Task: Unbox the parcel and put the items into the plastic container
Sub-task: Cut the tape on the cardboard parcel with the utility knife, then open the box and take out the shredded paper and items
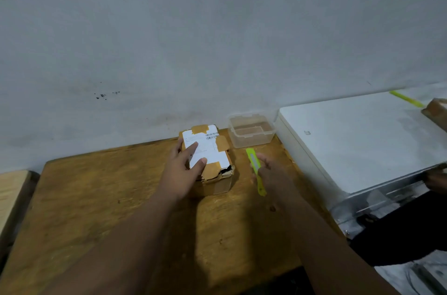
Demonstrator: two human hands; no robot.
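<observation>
left hand (183, 169): spread flat, pressing parcel (212, 149)
right hand (273, 173): I pinch cutter (254, 159); parcel just left, long axes parallel

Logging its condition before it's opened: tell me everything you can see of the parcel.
The parcel is a brown cardboard box, still closed, lying flat on the wooden table. A white label with a barcode covers its top, held by tan tape patches. Its near right corner is torn. The left hand rests on its top, fingers straight. The cutter is apart from it.
</observation>
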